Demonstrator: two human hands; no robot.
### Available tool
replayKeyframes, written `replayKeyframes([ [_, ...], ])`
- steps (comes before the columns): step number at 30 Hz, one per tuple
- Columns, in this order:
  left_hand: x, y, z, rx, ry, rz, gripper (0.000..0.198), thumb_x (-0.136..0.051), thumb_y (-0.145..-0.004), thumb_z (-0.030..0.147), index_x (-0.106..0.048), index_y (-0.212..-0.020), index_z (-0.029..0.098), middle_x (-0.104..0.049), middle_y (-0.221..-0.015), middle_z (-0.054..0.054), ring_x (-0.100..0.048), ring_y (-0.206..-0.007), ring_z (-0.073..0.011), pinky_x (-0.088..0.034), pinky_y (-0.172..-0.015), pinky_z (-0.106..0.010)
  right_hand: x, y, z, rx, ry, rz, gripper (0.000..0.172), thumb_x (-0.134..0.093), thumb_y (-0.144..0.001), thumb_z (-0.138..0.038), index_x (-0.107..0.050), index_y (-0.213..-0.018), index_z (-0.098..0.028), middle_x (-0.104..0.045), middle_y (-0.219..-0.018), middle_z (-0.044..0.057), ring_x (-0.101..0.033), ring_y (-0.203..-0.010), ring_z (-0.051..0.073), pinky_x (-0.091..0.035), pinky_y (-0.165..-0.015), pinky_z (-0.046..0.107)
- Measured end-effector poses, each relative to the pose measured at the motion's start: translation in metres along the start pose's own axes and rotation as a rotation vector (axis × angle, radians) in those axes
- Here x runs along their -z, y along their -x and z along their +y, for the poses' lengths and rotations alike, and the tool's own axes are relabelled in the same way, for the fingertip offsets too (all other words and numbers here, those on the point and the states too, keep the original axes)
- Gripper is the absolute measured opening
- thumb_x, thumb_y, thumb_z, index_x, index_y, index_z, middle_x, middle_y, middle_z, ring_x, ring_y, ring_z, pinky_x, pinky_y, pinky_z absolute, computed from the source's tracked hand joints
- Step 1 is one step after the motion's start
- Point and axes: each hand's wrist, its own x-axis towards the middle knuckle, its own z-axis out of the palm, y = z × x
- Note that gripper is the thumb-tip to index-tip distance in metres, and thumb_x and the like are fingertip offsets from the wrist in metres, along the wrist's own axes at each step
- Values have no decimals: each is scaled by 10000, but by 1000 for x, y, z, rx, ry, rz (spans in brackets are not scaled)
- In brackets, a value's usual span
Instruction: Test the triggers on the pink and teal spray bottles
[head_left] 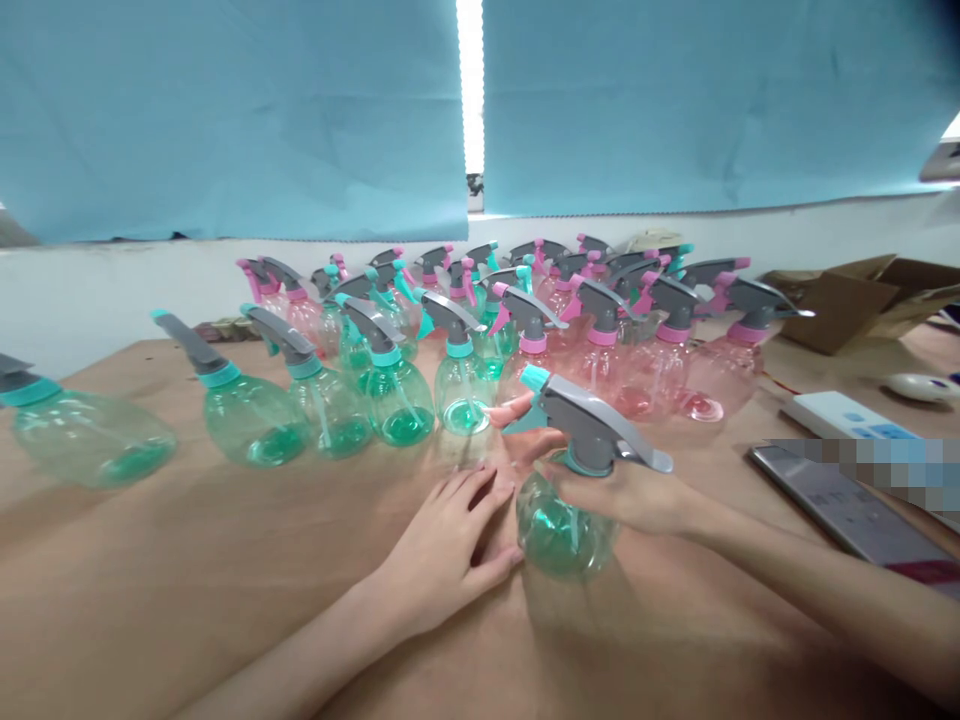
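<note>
My right hand (637, 497) is around the neck of a clear green spray bottle (564, 535) with a grey and turquoise trigger head. Its thumb crosses the front, while some fingers reach out behind the bottle towards the trigger. The bottle is roughly upright, close in front of me. Just left of it, my left hand (446, 540) lies low over the table with fingers stretched out, holding nothing. Beyond both hands stands a row of similar green spray bottles (401, 400), with pink spray bottles (600, 365) further right.
More spray bottles crowd the back of the wooden table (187, 560). At the right lie a phone (840, 510), a white power strip (847, 415) and a white mouse (922, 387). An open cardboard box (862, 300) sits behind them. Blue curtains (240, 120) hang over the wall.
</note>
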Motion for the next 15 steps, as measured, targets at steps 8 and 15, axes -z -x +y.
replayKeyframes([
  [8,-1,1,-1,7,-15,-12,527,-564,-910,436,-457,-1365,193,-430,-1449,-143,-359,-1346,-318,-318,-1085,-506,1,3,0,-57,57,12,431,-536,-763,-111,-580,-1167,-256,-687,-983,-1,-666,-762,130,-562,-698,237],
  [15,-2,1,-1,6,-19,-14,506,-564,-911,423,-471,-1354,198,-427,-1453,-134,-368,-1340,-321,-321,-1082,-509,1,-1,-3,-75,22,-1,364,-532,-750,-135,-573,-1095,-245,-678,-960,1,-672,-763,134,-547,-627,218],
])
